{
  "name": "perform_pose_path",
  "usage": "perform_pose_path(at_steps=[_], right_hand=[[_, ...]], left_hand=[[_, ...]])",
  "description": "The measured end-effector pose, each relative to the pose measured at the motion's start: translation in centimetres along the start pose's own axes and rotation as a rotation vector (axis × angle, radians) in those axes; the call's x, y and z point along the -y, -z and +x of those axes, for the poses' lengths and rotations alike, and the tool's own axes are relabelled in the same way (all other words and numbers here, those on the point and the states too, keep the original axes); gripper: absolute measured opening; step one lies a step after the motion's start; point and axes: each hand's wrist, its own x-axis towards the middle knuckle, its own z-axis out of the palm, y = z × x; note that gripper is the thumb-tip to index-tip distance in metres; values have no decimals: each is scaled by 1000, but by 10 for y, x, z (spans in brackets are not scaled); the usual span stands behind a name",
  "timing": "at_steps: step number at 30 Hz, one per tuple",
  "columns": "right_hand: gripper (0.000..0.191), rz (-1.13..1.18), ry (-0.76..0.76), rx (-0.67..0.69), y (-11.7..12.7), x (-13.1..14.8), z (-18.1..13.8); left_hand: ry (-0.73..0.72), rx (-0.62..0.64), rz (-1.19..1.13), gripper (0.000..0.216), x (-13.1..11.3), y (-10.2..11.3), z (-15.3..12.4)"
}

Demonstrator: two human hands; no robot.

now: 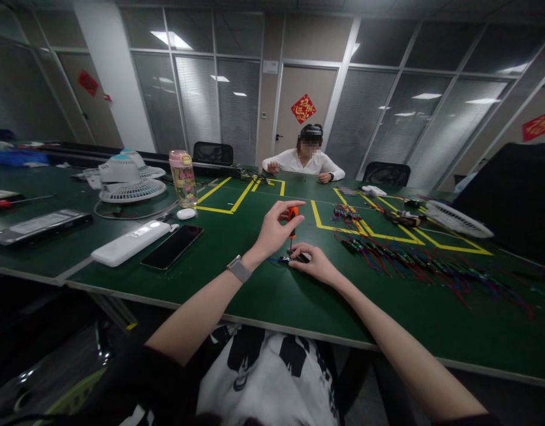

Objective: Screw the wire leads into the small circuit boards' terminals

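The one view looks from the person's own head, facing forward and slightly down across the green table [236,234] toward the glass partition [236,100] at the far side. The lap [263,384] is nearest, at the bottom edge; the left hand [276,228] and right hand [316,264] sit close, around mid-view. The lens seems wide, though dim, blurred edges make that hard to judge

Looks like an office doubling as an electronics workshop; shows the office in glass partitions [190,29] with blinds [194,94], a plain door [294,83] and mesh-backed chairs [213,154]; shows the workshop in a long green worktop [250,296] marked with yellow tape [212,209], bearing white fans [132,190] and what look like small wired circuit boards [414,260], plus an orange screwdriver [292,213] held upright above.
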Motion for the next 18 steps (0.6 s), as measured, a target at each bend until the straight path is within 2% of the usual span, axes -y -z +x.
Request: perform_pose_path(at_steps=[3,8,10,14,18], right_hand=[[11,-4,16,0,1,1,-1],[11,-9,39,2,2,4,-1],[10,-9,39,7,2,4,-1],[12,1,40,19,3,4,0],[18,32,13,10,2,2,0]], left_hand=[[-22,2,55,28,-3,2,0],[56,120,-134,35,-6,2,1],[64,106,-150,34,-6,1,1],[7,54,-35,29,-5,1,0],[20,97,-78,35,-4,0,-1]])
